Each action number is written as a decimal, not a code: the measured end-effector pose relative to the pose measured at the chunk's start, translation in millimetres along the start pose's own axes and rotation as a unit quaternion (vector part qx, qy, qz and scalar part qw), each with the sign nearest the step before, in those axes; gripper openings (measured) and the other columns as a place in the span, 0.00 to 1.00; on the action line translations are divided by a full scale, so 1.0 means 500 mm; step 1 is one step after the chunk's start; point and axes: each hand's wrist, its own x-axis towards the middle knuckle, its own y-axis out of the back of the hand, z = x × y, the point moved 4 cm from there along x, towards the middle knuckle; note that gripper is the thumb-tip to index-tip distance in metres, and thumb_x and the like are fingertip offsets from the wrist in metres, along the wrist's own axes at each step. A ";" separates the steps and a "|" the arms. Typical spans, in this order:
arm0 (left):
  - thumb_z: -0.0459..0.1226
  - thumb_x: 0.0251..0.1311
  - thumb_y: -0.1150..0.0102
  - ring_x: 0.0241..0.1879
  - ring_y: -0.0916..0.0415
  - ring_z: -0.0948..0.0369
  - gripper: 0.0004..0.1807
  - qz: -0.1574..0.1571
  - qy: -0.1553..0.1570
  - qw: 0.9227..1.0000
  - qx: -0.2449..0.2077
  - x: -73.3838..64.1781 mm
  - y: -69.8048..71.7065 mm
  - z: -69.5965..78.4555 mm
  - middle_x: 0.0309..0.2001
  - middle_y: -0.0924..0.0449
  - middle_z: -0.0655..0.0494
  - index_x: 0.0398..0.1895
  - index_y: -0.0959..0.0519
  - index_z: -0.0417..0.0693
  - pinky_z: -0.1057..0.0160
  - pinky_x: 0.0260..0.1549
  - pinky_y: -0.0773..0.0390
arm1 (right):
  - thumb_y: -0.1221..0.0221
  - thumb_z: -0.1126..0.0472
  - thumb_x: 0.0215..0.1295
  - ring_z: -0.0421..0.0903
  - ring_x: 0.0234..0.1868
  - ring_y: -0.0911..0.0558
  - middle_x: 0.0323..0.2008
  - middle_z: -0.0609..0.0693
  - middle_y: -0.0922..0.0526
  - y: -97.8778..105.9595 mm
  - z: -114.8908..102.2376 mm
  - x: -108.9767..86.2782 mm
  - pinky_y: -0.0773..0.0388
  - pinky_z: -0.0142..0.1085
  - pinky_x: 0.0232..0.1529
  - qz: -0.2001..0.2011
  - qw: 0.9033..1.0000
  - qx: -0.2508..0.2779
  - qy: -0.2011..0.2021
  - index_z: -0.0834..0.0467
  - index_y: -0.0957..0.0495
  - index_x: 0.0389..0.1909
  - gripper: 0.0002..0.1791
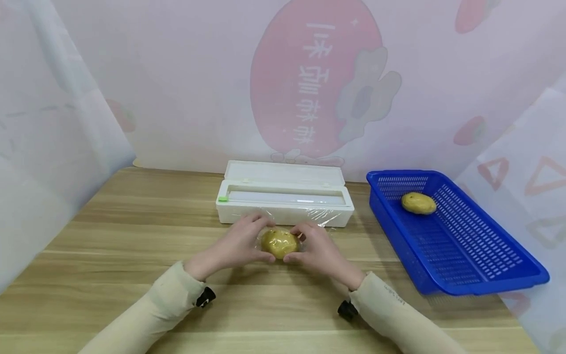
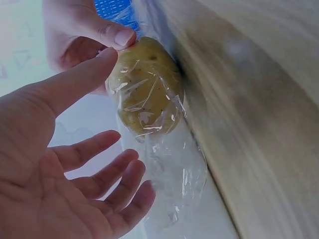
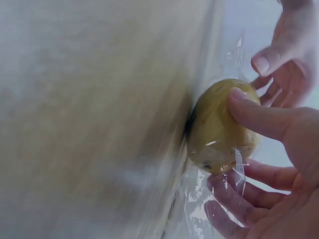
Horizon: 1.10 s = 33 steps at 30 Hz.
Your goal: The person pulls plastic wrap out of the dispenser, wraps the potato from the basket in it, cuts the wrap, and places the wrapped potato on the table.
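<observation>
A yellow potato (image 1: 279,243) partly covered in clear plastic film sits on the table in front of a white cling film box (image 1: 283,212). My right hand (image 3: 279,164) grips the potato, thumb on its face and fingers curled at its side behind the loose film (image 3: 199,209). On the other side is my left hand (image 2: 75,154), its thumb at the potato's edge close to the right thumb. The left fingers are spread and loosely bent beside the film, with nothing between them.
Behind the hands the box's lid (image 1: 283,172) stands raised, showing the roll (image 1: 287,197), and a green slider (image 1: 223,199) is at its left end. To the right, a blue plastic basket (image 1: 442,265) holds another potato (image 1: 418,203). A printed cloth (image 1: 185,88) hangs behind the wooden table (image 1: 132,236).
</observation>
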 end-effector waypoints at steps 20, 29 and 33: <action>0.41 0.36 0.17 0.52 0.28 0.49 0.35 0.003 0.004 0.997 0.075 0.030 -0.025 -0.006 0.50 0.21 0.49 0.51 0.21 0.45 0.48 0.52 0.29 | 0.27 0.52 0.55 0.44 0.39 0.24 0.39 0.47 0.21 0.011 0.018 0.008 0.24 0.37 0.39 -0.020 0.999 0.044 -0.002 0.61 0.20 0.47 0.23; 0.45 0.40 0.18 0.51 0.26 0.49 0.39 0.001 0.021 0.997 0.079 0.035 -0.029 -0.007 0.51 0.21 0.46 0.56 0.24 0.39 0.49 0.52 0.28 | 0.31 0.54 0.61 0.44 0.39 0.22 0.39 0.49 0.20 0.016 0.020 0.014 0.22 0.40 0.40 -0.025 0.996 0.079 -0.013 0.64 0.20 0.49 0.21; 0.46 0.43 0.20 0.51 0.25 0.48 0.40 -0.001 0.028 0.996 0.080 0.036 -0.027 -0.012 0.50 0.20 0.45 0.57 0.26 0.38 0.49 0.51 0.26 | 0.31 0.54 0.61 0.47 0.42 0.19 0.44 0.53 0.18 0.018 0.018 0.015 0.21 0.42 0.44 -0.028 0.996 0.082 -0.013 0.65 0.23 0.54 0.25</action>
